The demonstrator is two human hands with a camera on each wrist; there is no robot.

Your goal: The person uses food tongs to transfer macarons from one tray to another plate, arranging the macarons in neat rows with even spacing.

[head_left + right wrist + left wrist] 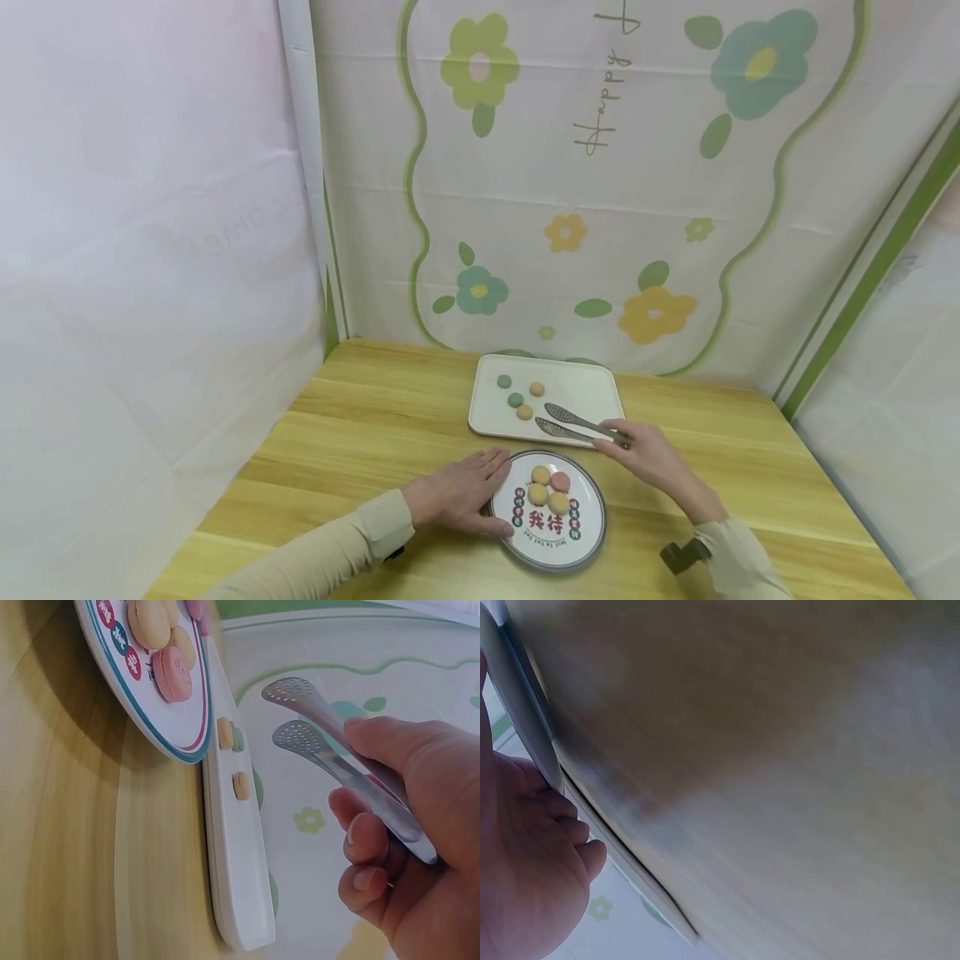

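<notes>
In the head view my left hand (465,492) lies with straight fingers against the left rim of a round white plate (517,542) with a dark edge and printed lettering. Yellow macarons (558,503) and a pink macaron (560,482) sit together on it. My right hand (648,454) grips metal tongs (330,761) with perforated tips, which stand apart with nothing between them. Those tips hover over a white rectangular tray (585,387), right of two green macarons (504,382) and two yellow macarons (537,389). The left wrist view shows the left hand (532,855) beside the plate's edge.
A wood-grain table (360,417) carries both plate and tray, the tray lying behind the plate. Right behind the tray hangs a white curtain (525,192) with printed flowers. Pale sheets (150,250) enclose the sides.
</notes>
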